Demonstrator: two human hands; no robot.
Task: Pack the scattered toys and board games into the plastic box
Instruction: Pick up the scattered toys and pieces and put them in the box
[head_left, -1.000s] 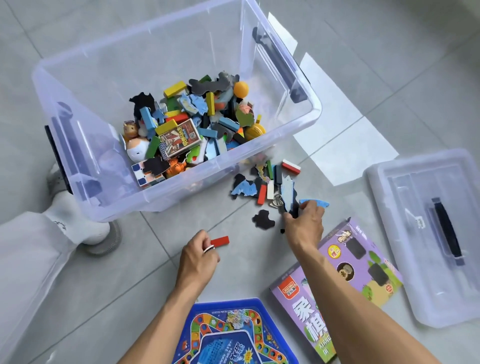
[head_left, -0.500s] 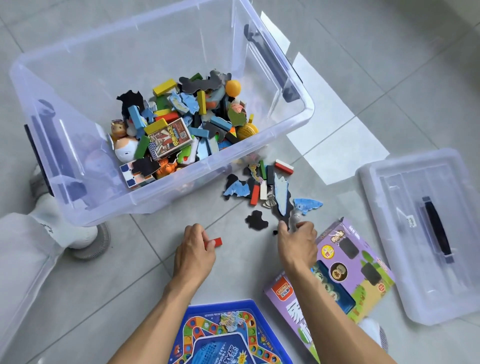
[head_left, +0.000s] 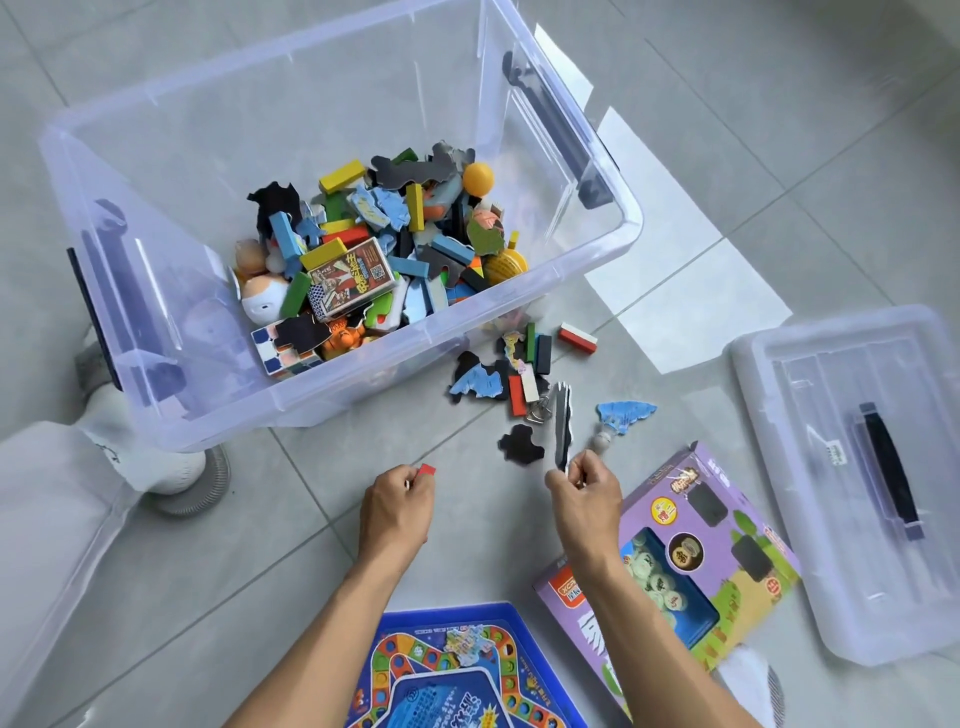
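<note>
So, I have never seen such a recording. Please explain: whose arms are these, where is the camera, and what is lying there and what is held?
A person wears one camera on the head, looking down at their own two bare hands. The left hand is closed around a small red block. The right hand pinches a flat puzzle piece, seen edge-on. On the tiled floor stands the clear plastic box, partly filled with toys. Beside it lie loose pieces, a purple game box, a blue game board and the lid.

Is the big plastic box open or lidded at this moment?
Open. The plastic box has no lid on its rim, and the toys inside show directly from above. The lid lies on the floor to the right.
</note>
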